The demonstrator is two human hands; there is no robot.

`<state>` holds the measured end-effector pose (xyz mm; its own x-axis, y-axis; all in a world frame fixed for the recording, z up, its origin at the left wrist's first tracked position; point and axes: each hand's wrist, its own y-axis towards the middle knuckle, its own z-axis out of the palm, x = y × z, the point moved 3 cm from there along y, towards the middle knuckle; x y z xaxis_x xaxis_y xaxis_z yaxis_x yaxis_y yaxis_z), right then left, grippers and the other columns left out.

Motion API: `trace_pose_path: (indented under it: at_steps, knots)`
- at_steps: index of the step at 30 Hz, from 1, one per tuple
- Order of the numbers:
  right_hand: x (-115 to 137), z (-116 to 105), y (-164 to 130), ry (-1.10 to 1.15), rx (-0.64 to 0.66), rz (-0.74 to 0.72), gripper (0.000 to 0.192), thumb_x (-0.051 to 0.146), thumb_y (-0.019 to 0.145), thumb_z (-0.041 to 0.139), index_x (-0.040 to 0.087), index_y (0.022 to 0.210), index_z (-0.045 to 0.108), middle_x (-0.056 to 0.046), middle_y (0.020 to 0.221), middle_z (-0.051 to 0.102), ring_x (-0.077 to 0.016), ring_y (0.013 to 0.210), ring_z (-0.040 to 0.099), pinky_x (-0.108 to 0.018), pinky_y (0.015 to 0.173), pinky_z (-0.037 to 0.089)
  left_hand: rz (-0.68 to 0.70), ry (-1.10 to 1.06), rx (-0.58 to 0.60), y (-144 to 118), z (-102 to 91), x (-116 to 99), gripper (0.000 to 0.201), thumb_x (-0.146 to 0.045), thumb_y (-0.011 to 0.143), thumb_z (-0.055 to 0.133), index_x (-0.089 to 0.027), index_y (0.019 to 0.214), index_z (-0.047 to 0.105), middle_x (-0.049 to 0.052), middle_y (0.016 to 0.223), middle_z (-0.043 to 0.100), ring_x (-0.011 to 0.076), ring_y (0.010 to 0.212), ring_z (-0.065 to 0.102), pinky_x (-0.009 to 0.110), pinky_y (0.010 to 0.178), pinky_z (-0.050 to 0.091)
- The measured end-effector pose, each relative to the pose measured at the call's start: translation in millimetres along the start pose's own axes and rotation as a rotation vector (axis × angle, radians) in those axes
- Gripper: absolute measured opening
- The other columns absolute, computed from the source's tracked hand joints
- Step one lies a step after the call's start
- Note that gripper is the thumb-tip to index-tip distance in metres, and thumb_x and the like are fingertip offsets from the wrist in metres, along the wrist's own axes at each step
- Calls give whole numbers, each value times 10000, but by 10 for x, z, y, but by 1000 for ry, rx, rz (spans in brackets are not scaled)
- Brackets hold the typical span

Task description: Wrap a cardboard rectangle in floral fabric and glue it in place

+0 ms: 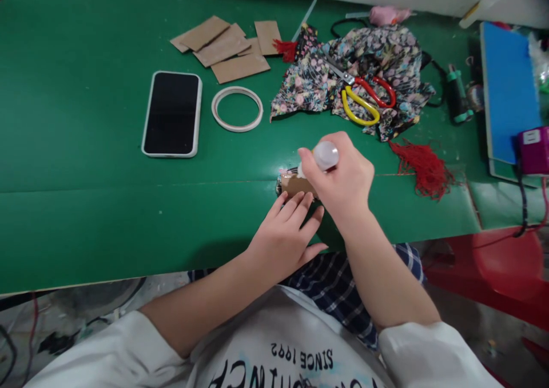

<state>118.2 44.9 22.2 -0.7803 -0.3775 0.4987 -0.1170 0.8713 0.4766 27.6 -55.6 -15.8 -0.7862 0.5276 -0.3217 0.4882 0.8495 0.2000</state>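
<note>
A small cardboard piece (pixel 295 186) lies on the green table with floral fabric along its edges. My left hand (pixel 283 234) rests at its near side, fingers stretched out and their tips on the cardboard. In my right hand (pixel 349 182) is a white glue bottle (pixel 326 155), gripped with its round end up and towards me. The bottle's lower end points down at the fabric and cardboard; its tip is mostly hidden behind my thumb.
Behind my hands lie crumpled floral fabric (pixel 369 51), scissors (pixel 348 79), a tape roll (pixel 214 111) and cardboard pieces (pixel 240 68). A phone (pixel 171 114) is to the left. To the right are red threads (pixel 422 168), a green-black tool (pixel 458 94) and a blue board (pixel 510 91).
</note>
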Motion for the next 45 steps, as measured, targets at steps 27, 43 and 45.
trace_pose_path:
  at_steps: [27,43,45]
  knots:
    - [-24,-77,65,36,-4,34,403,612,793,453,217,757,525,11,601,555,-126,572,523,-254,559,384,3,13,25,-3,-3,-1,532,-487,863,467,-124,1251,502,192,1339,446,320,1255,407,505,1061,311]
    - [-157,-171,23,-138,-4,94,443,626,797,418,196,787,523,-19,621,531,-186,705,579,-294,621,407,13,14,3,4,-3,-2,529,-470,858,490,-116,1251,504,190,1334,456,321,1250,414,511,1052,326]
    - [-188,-235,25,-143,-17,118,460,635,800,400,192,784,519,-13,613,526,-171,672,566,-291,609,400,11,21,2,1,-3,-4,521,-461,861,487,-119,1254,502,187,1338,455,316,1252,414,508,1054,326]
